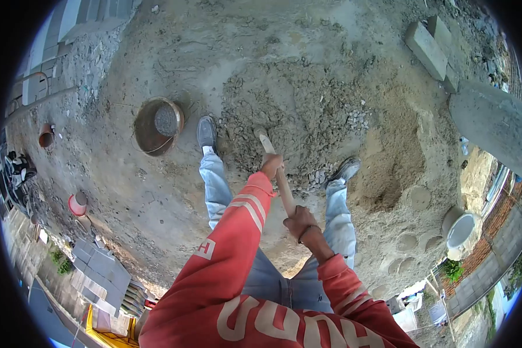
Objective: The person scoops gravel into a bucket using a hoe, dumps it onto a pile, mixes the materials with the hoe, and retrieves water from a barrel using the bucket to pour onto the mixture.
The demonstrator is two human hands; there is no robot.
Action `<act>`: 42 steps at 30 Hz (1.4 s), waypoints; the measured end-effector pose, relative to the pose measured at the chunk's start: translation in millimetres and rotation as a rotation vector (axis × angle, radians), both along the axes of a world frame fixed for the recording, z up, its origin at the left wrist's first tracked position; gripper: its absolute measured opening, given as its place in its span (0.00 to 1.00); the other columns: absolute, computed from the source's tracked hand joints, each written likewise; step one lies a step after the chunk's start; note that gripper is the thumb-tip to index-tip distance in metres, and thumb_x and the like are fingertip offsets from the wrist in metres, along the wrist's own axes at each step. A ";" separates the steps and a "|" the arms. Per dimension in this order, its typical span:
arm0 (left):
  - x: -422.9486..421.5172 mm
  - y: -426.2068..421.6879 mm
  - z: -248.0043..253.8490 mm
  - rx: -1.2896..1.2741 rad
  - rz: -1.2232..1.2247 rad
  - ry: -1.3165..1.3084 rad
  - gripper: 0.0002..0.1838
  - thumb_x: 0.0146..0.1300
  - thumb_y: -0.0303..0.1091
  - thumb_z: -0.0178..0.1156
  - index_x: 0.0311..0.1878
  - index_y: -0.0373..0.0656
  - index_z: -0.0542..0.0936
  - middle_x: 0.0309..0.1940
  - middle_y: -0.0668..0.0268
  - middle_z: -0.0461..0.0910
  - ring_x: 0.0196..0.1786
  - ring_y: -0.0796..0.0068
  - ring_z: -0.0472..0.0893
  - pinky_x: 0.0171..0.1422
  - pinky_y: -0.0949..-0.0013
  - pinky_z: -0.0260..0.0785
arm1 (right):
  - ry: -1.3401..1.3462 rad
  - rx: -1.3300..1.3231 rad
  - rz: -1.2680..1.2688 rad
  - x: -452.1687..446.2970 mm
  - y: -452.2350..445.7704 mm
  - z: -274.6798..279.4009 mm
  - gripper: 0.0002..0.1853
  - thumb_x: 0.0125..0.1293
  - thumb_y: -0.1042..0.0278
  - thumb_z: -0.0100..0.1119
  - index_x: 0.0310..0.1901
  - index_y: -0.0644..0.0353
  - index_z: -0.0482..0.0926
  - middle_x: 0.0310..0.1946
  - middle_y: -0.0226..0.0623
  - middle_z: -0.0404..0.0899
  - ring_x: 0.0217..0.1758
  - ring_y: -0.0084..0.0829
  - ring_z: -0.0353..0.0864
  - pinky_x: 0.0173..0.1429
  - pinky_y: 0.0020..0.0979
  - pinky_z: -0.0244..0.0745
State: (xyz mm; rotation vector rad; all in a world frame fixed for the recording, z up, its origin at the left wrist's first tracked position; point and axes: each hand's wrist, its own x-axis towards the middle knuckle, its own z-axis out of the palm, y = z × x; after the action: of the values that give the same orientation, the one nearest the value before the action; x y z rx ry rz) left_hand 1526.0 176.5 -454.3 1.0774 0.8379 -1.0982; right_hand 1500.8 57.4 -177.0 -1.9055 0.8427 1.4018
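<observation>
A pale wooden tool handle [285, 191] slants down between my legs. My left hand [271, 165] is wrapped round its upper part in the picture, closer to the ground end. Nearer my body, my right hand [301, 222] grips the same handle, a dark band on its wrist. The handle's far end meets a heap of wet, lumpy grey mortar [296, 104]; the tool's head is not distinguishable there, so I cannot tell its kind. My shoes [207, 134] stand either side of the near part of the heap.
Left of my foot stands a round tub [148, 139] with grey material inside. Dry sand [388, 168] and gravel [358, 120] lie to the right. Farther out are concrete blocks [427, 51], a grey sheet [492, 122], a white bucket [460, 228] and a red bucket [77, 204].
</observation>
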 end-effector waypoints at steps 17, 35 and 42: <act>120.9 -149.3 205.4 0.163 0.611 -0.173 0.10 0.57 0.25 0.63 0.31 0.47 0.70 0.17 0.73 0.64 0.17 0.78 0.64 0.25 0.70 0.60 | -0.536 0.006 0.157 -144.0 -221.3 -50.2 0.23 0.50 0.65 0.61 0.50 0.58 0.74 0.27 0.50 0.81 0.30 0.54 0.81 0.38 0.47 0.77; -6.6 -95.9 -14.7 0.701 -0.601 -0.208 0.11 0.55 0.33 0.60 0.31 0.33 0.76 0.18 0.59 0.77 0.19 0.65 0.79 0.22 0.61 0.71 | -0.068 -0.019 -0.481 -135.6 -6.3 -45.5 0.22 0.49 0.67 0.62 0.48 0.59 0.77 0.38 0.54 0.81 0.44 0.54 0.81 0.49 0.48 0.75; -28.9 -22.0 45.6 0.916 -0.478 -0.456 0.18 0.55 0.36 0.62 0.44 0.36 0.71 0.29 0.54 0.80 0.31 0.61 0.83 0.33 0.59 0.74 | -0.251 0.103 -0.541 -168.9 39.0 -6.8 0.18 0.49 0.69 0.60 0.44 0.60 0.77 0.32 0.54 0.81 0.39 0.54 0.81 0.44 0.46 0.77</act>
State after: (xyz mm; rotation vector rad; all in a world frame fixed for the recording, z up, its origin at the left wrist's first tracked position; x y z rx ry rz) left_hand 1497.1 154.5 -408.7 2.2873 0.7252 -0.7675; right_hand 1331.9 96.4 -183.8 -1.5715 1.0380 0.8441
